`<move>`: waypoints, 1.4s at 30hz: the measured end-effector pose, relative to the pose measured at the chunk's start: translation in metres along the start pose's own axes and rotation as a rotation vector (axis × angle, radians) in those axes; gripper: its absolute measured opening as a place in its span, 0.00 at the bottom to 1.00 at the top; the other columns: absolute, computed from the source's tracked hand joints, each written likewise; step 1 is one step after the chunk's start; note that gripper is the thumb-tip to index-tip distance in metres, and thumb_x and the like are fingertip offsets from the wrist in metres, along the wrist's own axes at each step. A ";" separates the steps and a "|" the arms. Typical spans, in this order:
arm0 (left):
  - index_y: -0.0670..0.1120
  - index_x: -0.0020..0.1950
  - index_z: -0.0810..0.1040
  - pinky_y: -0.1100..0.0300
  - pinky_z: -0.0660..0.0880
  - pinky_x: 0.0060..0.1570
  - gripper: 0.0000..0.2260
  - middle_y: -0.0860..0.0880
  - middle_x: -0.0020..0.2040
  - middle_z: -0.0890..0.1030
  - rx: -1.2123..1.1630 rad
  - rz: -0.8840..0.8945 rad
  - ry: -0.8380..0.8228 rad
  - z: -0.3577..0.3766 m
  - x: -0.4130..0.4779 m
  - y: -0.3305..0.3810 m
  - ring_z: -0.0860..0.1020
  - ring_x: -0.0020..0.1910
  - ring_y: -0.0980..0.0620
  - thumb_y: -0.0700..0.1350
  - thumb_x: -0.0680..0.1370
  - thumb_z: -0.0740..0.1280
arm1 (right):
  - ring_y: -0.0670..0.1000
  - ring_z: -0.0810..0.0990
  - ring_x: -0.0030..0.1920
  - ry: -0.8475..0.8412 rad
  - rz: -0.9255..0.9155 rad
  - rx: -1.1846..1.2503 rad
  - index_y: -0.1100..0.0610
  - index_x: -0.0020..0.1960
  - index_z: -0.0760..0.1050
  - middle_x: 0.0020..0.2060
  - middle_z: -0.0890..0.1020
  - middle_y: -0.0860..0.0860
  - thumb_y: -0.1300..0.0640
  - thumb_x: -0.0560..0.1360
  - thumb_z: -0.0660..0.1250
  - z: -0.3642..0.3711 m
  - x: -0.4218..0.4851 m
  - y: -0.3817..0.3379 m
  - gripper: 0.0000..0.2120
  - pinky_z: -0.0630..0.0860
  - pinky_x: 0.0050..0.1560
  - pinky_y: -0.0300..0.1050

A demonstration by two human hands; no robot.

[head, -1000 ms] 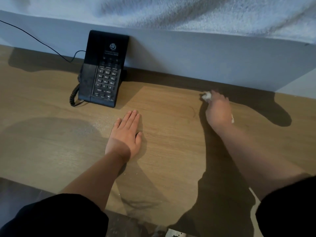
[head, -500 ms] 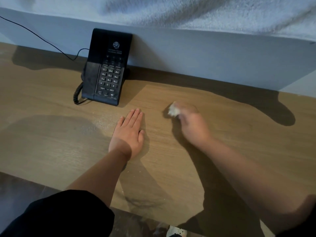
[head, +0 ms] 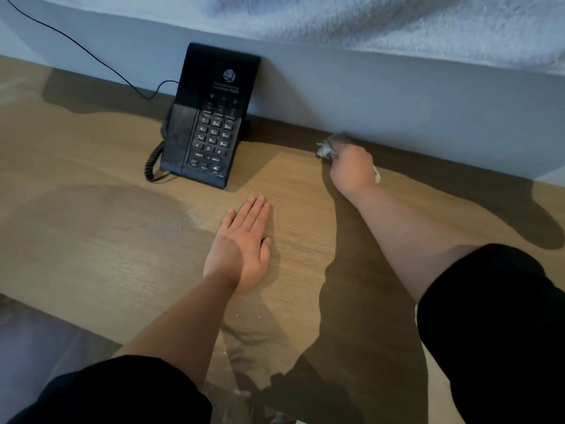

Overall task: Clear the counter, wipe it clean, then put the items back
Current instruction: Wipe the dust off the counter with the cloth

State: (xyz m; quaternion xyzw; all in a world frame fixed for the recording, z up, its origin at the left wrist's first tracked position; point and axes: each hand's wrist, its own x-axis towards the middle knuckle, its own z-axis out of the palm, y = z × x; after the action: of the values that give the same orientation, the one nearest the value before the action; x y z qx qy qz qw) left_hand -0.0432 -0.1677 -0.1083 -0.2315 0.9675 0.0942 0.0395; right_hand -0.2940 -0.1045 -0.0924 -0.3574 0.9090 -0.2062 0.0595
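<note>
Wooden counter (head: 91, 255) is bearing my flat, straight-fingered left hand (head: 241, 246) while my right hand (head: 351, 169) is clutching a crumpled tissue (head: 325, 149) near the wall (head: 397, 102)

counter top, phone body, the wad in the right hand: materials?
Counter: wood-look laminate or veneer, matte; straight grain lines, can't tell which.
Phone: black plastic, satin; moulded shell, soft sheen.
Wad in right hand: probably tissue or thin cloth; pale, crumpled, blurred.

We see a plain pale wall (head: 397, 96) running across the back, and above it a rough white surface (head: 397, 22). Bottom left, we catch a dim grey floor (head: 36, 347). Light is soft, with broad shadows.
</note>
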 end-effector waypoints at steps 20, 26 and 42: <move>0.44 0.80 0.43 0.52 0.41 0.77 0.28 0.48 0.80 0.43 -0.128 -0.097 0.070 -0.027 -0.028 -0.041 0.40 0.78 0.52 0.49 0.83 0.49 | 0.52 0.78 0.58 0.048 0.118 0.371 0.53 0.69 0.72 0.60 0.80 0.51 0.63 0.80 0.60 -0.010 -0.135 -0.045 0.19 0.71 0.54 0.38; 0.43 0.79 0.43 0.53 0.38 0.74 0.33 0.46 0.80 0.43 -0.043 -0.111 -0.028 -0.015 -0.057 -0.096 0.38 0.77 0.51 0.57 0.77 0.40 | 0.61 0.77 0.57 0.191 0.356 0.119 0.60 0.67 0.72 0.57 0.80 0.60 0.67 0.78 0.58 -0.005 -0.120 -0.026 0.18 0.72 0.55 0.48; 0.45 0.80 0.42 0.52 0.39 0.76 0.35 0.49 0.80 0.42 -0.009 -0.078 -0.017 -0.015 -0.059 -0.098 0.39 0.78 0.52 0.58 0.74 0.32 | 0.61 0.77 0.59 0.011 0.171 0.157 0.61 0.64 0.75 0.58 0.79 0.61 0.63 0.79 0.57 0.037 0.010 -0.107 0.15 0.73 0.58 0.49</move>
State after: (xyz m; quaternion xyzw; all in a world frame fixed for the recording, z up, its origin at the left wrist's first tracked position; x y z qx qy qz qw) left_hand 0.0537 -0.2303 -0.1028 -0.2685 0.9569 0.0988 0.0502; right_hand -0.2251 -0.1937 -0.0810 -0.2716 0.9175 -0.2729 0.0998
